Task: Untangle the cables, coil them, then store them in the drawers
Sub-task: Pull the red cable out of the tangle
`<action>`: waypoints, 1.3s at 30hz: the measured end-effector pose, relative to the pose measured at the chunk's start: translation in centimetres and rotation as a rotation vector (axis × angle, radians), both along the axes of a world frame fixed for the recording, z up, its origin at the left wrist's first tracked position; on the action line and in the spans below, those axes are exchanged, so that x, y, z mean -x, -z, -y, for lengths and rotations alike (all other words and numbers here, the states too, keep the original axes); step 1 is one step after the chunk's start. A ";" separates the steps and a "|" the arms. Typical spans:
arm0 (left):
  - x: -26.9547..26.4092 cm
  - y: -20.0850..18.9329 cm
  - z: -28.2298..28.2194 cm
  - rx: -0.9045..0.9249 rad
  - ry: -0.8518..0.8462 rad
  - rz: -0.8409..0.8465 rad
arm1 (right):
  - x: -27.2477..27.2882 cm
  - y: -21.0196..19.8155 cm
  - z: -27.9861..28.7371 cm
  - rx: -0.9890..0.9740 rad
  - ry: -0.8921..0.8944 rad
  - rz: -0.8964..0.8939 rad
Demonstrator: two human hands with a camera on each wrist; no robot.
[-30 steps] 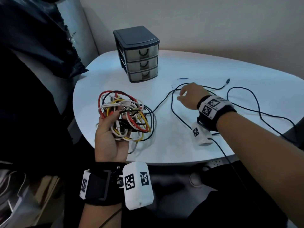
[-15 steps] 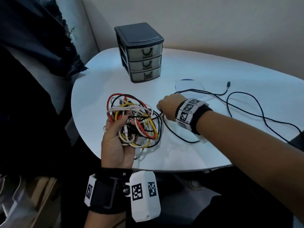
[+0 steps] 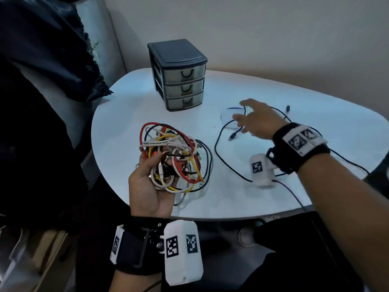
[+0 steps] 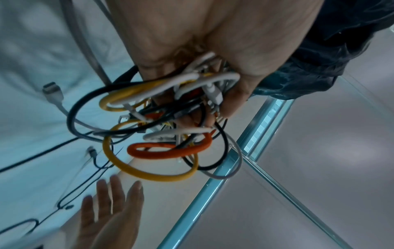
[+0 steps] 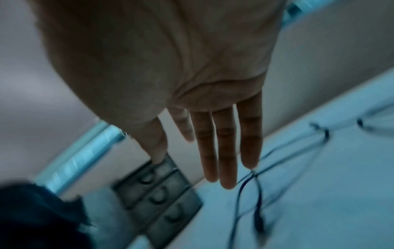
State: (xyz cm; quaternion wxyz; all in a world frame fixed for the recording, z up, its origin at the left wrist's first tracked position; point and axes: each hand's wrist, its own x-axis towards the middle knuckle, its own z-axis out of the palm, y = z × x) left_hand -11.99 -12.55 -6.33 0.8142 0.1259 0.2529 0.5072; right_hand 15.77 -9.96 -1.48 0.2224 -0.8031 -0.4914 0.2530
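**One black cable is out of the knot; the coiling is not yet begun**

The left hand [image 3: 147,186] is held palm up near the front edge of the pale, rounded white table [image 3: 252,91]. Its fingers are curled around the tangled bundle of red, yellow, white and black cables [image 3: 174,157], so most of the cables are not separated yet. In the left wrist view an orange braided loop and a white flat plug hang from this knot.

The right hand [image 3: 259,121] is above the table, with straight fingers spread apart, and it holds nothing. Under and beside it lies the long thin black cable [image 3: 216,148], loose on the table top, with one small plug just beside the hand and the other further back. I judge that the step in hand is the untangling, and that this black cable is the first one free.

The next move probably calls for a pinch on one end of the black cable, then winding it into loops. The small dark grey plastic cabinet with three translucent drawers [image 3: 179,74] stands at the back of the table, well apart from the hands, with all drawers closed.

No brand or readable writing shows. Only black-and-white square marker patterns are on the wrist bands and camera housings.
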 end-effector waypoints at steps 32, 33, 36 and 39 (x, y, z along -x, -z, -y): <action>-1.8 2.4 3.9 -0.400 0.260 -0.534 | 10.2 2.7 15.3 -0.658 0.223 -0.848; -1.5 2.5 3.7 -0.415 0.256 -0.544 | 10.1 2.7 15.1 -0.660 0.262 -0.868; -0.4 2.5 3.1 -0.448 0.304 -0.545 | 9.8 3.3 14.8 -0.662 0.411 -1.005; 0.2 2.4 2.9 -0.454 0.367 -0.506 | 9.3 3.7 14.8 -0.614 0.423 -0.985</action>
